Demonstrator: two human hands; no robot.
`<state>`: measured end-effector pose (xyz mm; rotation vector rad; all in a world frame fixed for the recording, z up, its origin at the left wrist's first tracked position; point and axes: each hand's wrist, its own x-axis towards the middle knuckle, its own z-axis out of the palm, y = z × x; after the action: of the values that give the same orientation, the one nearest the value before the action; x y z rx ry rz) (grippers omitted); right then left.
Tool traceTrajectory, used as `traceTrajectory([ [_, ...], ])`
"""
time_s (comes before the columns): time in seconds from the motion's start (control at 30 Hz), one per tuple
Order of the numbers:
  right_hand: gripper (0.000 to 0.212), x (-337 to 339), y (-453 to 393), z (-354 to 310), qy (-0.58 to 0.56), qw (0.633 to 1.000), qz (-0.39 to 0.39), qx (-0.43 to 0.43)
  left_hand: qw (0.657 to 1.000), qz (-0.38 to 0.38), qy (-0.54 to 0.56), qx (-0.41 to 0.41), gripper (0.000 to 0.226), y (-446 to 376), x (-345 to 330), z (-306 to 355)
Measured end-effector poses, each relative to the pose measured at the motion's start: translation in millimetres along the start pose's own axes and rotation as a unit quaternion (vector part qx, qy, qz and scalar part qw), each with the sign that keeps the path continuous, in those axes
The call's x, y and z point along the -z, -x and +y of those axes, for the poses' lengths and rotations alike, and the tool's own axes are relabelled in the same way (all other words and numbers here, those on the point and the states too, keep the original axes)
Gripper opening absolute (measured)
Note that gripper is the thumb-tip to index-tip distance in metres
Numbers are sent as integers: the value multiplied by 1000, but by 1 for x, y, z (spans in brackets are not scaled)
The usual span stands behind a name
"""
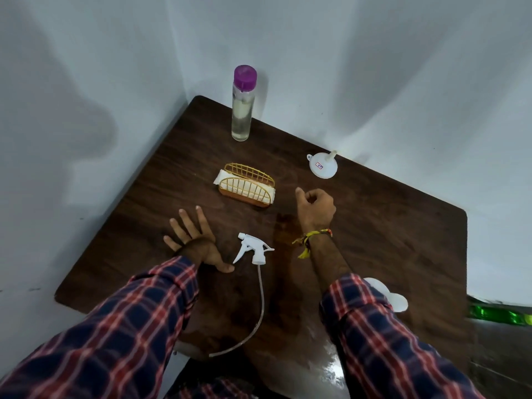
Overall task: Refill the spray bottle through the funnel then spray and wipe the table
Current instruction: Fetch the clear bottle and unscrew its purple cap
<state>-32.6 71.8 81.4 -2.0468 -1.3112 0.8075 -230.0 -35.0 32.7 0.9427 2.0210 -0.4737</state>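
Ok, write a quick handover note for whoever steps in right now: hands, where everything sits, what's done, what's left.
Left hand: empty, flat on the table.
Right hand: empty, loosely curled, above the table near the funnel.
Spray head lies detached on the table, tube trailing toward the near edge.
Refill bottle, purple cap on, stands at the far corner.
Funnel lies mouth-down.
Napkin holder sits mid-table.
Spray bottle body: mostly hidden behind the right sleeve.
Done: head removed.
Left: funnel in, pour, reattach, spray, wipe.

Only one label shows: a small white rectangular sticker [319, 166] with a red and blue mark, stuck on the white plastic funnel [322, 167] that lies mouth-down on the dark wooden table [388, 226]. Its print is too small to read. No other writing is visible anywhere.
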Motion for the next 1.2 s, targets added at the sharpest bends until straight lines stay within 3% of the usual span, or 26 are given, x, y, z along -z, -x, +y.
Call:
traceTrajectory([
  [0.4, 23, -55, -42, -99, -17, 988, -51, 148, 999, -33, 28, -30, 173, 0, 6, -5],
  [0.63, 70, -96, -53, -154, -10, 974, -135, 182, 998, -52, 30, -32, 170, -6, 7, -5],
  [0.73, 77, -109, -62, -170, -36, 971, -147, 186, 998, -48, 30, -32, 170, -8, 5, -5],
  [1.0, 58, -117, -77, -172, -60, 980, -40, 187, 998, -46, 30, -34, 171, -12, 2, -6],
  [1.2, 56, -62, -68, -146, -127, 971, 59, 196, 998, -24, 34, -41, 170, -10, 0, -9],
])
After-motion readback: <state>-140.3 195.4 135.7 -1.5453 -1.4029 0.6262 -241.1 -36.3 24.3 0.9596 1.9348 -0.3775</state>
